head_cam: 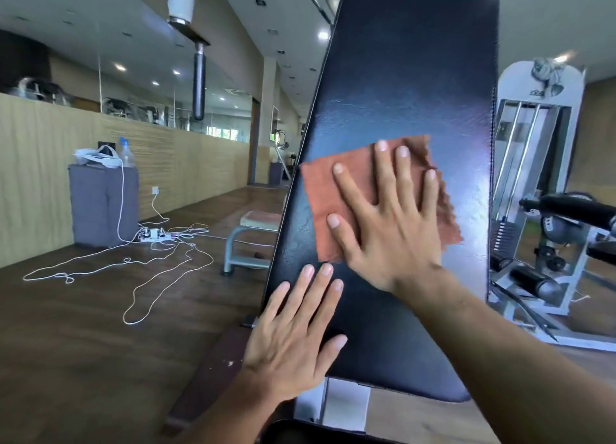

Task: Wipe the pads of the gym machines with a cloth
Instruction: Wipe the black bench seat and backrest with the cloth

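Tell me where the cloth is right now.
In the head view, the reddish cloth lies flat on the dark back pad, right of centre, pressed under the right hand, above the left hand.

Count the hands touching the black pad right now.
2: the right hand lies flat on the orange cloth mid-pad; the left hand rests flat on the black pad near its lower left edge.

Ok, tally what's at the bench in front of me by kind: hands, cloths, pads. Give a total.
Hands: 2, the left hand flat on the pad, the right hand flat on the cloth
Cloths: 1, the orange cloth
Pads: 1, the black pad
Total: 4
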A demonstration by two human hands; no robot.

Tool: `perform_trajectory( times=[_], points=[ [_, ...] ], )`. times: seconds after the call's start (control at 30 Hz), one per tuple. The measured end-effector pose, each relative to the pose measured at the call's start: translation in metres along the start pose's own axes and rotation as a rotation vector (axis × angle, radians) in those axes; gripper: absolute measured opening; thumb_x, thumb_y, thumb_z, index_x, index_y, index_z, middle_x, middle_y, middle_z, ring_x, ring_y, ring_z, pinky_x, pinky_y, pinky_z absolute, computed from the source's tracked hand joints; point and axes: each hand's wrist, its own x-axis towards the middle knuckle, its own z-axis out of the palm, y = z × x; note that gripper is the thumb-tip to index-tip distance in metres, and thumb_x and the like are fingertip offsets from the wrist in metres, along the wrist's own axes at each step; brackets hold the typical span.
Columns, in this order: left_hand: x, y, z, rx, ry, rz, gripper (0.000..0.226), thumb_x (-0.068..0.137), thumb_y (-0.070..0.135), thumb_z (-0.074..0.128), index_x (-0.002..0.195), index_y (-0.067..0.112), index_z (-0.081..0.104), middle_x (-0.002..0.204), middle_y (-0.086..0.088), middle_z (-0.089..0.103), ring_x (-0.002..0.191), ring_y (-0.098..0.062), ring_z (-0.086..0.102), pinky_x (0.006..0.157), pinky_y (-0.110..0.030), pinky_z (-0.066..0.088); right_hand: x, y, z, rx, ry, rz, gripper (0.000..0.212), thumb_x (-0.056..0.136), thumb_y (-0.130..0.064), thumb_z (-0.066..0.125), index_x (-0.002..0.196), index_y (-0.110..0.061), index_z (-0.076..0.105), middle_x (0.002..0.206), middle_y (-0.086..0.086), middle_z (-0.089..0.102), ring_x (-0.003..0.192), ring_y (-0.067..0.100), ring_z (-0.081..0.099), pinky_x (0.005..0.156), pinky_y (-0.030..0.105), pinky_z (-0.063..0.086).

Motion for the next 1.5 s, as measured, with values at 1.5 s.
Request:
perform_trajectory(
  times=[1.5],
  points=[
    [0.157,-0.034,-0.054,-0.039,0.131,-0.186,0.073,0.099,0.056,0.028,0.157,0.013,0.017,0.166,-0.012,0.007,0.153,-0.029,0.002,0.12,-0.044,0.009,0.055,0.056,-0.017,0.088,0.049,0.259,0.068,0.094,-0.066,0.022,0.157,-0.043,0.013,0.167,0.013,-0.005,0.153,0.038,-0.004,0.114,0.07,0.004]
  ],
)
